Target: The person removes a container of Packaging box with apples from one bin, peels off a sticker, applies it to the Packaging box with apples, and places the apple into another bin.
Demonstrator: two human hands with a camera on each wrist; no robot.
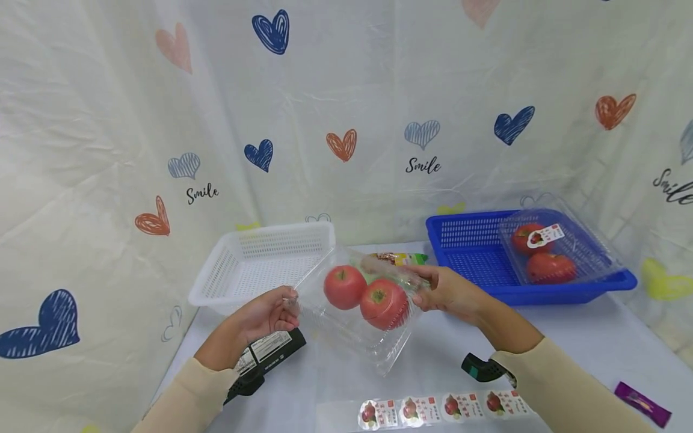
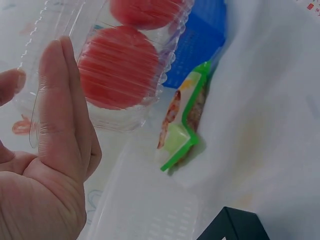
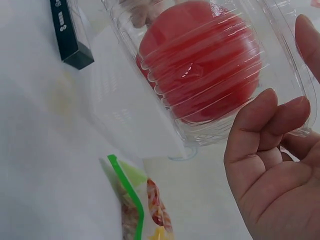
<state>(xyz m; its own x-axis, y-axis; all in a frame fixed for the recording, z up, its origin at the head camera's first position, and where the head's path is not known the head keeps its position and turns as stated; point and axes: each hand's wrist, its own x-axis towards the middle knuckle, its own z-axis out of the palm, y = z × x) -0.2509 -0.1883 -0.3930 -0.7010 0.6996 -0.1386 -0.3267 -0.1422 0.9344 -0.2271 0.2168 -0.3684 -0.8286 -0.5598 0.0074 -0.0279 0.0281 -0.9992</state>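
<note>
Both hands hold up a clear plastic clamshell box (image 1: 338, 331) over the table, tilted. Inside it lie two red apples, the left apple (image 1: 344, 287) beside the right apple (image 1: 381, 305). My left hand (image 1: 269, 314) pinches the box's left edge between thumb and fingers; in the left wrist view those fingers (image 2: 56, 107) are fairly straight. At the opposite edge, my right hand (image 1: 450, 293) grips with bent fingers (image 3: 255, 120). Ridged plastic covers part of the apples in both wrist views. Whether the lid is fully fastened, I cannot tell.
Behind stand a white basket (image 1: 216, 282) on the left and a blue basket (image 1: 465, 296) on the right. The blue one holds a labelled box of apples (image 1: 552, 267). Nearby lie a snack packet (image 1: 403, 258), a dark box (image 1: 278, 352), a sticker strip (image 1: 422, 411) and a purple packet (image 1: 642, 404).
</note>
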